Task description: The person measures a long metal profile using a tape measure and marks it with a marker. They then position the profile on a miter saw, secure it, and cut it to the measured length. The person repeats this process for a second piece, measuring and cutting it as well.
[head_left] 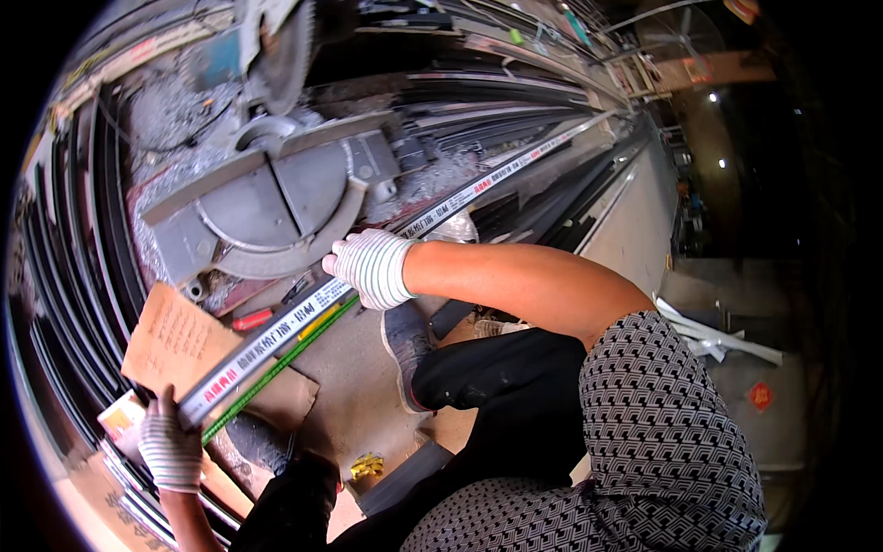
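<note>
A long metal profile [267, 342] with a printed white film runs slantwise from lower left to the far upper right. My right hand [375, 267], in a striped white glove, is closed over its middle, in front of the saw's table. Around the near-left end of the profile my left hand [169, 445], also gloved, is closed, some fingers hidden. Just beyond stands a miter saw [276, 202] with its round blade [287, 64] raised above the table. A narrow green strip [267, 373] with a yellow part lies alongside the profile's near edge.
Dark profiles [83, 248] lie in rows at left, more [497, 110] at the back. Handwritten cardboard [179, 340] lies beside a red-handled tool [252, 319]. Metal shavings [179, 115] surround the saw. My shoes [407, 354] are below, near crumpled yellow material [367, 465]. A fan [682, 39] stands far right.
</note>
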`<state>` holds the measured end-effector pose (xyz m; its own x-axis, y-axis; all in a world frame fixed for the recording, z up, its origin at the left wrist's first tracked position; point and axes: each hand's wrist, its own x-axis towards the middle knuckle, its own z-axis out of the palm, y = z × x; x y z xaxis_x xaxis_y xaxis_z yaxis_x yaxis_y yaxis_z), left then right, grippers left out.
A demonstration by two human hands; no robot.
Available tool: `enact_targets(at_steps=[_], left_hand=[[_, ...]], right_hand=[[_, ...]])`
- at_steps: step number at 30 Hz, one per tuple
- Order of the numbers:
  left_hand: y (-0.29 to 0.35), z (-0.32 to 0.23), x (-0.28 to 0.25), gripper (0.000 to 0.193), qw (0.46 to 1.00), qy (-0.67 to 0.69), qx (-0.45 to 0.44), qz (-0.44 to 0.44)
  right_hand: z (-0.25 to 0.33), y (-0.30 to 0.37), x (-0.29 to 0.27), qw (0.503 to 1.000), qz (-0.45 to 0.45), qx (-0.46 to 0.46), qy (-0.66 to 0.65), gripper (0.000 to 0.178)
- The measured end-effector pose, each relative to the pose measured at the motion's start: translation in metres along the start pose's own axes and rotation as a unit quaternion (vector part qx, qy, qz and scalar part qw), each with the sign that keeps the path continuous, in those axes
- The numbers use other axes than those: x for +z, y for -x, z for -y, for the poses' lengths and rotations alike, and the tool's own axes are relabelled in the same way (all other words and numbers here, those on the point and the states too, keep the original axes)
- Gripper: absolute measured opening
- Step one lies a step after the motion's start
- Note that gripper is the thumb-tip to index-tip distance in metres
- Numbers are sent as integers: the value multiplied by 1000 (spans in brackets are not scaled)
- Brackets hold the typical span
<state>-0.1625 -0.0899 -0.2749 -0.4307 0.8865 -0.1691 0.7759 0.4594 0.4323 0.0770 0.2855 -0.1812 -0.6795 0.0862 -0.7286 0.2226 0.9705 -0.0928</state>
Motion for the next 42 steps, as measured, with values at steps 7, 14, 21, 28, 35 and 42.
enact_targets(at_steps=[7, 14, 21, 28, 35, 42], left_hand=[[-21, -76, -37, 36, 991, -17, 49, 123], [-42, -124, -51, 24, 971, -51, 35, 232], [-46, -171, -14, 20, 974, -13, 65, 217], [-60, -187, 16, 17, 981, -18, 112, 159], [-89, -229, 89, 32, 976, -1, 149, 161], [-95, -286, 132, 31, 968, -20, 140, 207]], right_hand=[[-41, 57, 44, 993, -107, 31, -48, 54], [-58, 92, 63, 967, -213, 74, -121, 47], [-88, 102, 93, 953, -246, 156, -80, 30], [-105, 122, 126, 917, -338, 176, -114, 21], [-142, 141, 190, 895, -302, 309, -108, 27], [-162, 164, 236, 870, -260, 400, -127, 22]])
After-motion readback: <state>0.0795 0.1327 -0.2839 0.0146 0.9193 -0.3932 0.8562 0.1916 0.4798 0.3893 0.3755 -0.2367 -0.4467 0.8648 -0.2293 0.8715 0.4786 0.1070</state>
